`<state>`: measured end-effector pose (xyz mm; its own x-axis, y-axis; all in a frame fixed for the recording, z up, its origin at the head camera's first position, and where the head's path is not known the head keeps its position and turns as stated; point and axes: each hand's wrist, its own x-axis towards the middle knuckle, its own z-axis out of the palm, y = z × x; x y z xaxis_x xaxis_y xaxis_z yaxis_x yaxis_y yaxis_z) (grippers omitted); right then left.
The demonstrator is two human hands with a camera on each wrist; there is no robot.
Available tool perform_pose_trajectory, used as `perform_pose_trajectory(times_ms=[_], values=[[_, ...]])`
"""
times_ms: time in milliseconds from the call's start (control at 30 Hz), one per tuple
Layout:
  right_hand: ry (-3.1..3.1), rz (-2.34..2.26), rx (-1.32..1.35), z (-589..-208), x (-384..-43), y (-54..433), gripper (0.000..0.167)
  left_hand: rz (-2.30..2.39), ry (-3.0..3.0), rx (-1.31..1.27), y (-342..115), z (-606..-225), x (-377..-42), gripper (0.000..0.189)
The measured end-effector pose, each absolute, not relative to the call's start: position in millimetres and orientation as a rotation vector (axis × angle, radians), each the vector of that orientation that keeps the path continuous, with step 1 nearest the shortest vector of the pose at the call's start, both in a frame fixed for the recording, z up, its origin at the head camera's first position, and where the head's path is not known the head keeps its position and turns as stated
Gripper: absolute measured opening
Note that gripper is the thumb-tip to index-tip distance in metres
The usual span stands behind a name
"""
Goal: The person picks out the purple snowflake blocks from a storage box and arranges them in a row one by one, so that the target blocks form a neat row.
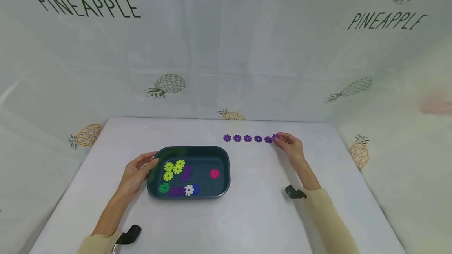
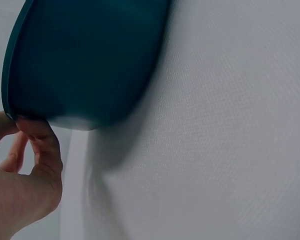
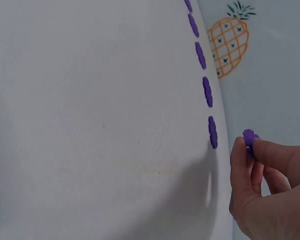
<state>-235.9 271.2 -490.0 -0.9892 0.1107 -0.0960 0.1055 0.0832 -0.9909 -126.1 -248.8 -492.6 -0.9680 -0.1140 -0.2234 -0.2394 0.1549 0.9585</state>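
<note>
My left hand (image 1: pixel 135 173) grips the left rim of a dark teal tray (image 1: pixel 197 151), thumb on the rim; the left wrist view shows the fingers (image 2: pixel 42 145) bent against its edge. Inside lie notched plastic discs: several yellow discs (image 1: pixel 168 166), several purple discs (image 1: pixel 185 178), a green disc (image 1: pixel 164 187), a white disc (image 1: pixel 189 190), a blue disc (image 1: pixel 196 189) and a pink disc (image 1: pixel 214 173). Between thumb and fingers, my right hand (image 1: pixel 294 151) pinches a purple disc (image 3: pixel 249 134), held just above the right end of a row of purple discs (image 1: pixel 248 138).
The row runs along the back of a white table (image 1: pixel 261 214), right of the tray. Behind the table hangs a pale cloth (image 1: pixel 226 50) printed with pineapples. A black wrist mount (image 1: pixel 130 234) sits at the left cuff, another dark mount (image 1: pixel 295 192) at the right.
</note>
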Motion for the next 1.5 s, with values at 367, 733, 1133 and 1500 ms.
perform_pose_trajectory(times_ms=[367,733,1133,1500], values=[[-2.592,1.745,-0.221,-495,-245,291,0.036,1.952,2.301,-0.344,-247,-493,-127,0.059],[-2.791,1.259,-0.102,-504,-257,294,0.026,1.919,2.316,-0.358,-247,-493,-126,0.06],[-2.753,1.229,-0.02,-502,-252,288,0.027,1.913,2.331,-0.352,-248,-495,-127,0.059],[-2.691,1.345,0.072,-498,-243,268,0.024,1.925,2.318,-0.357,-247,-494,-126,0.06]])
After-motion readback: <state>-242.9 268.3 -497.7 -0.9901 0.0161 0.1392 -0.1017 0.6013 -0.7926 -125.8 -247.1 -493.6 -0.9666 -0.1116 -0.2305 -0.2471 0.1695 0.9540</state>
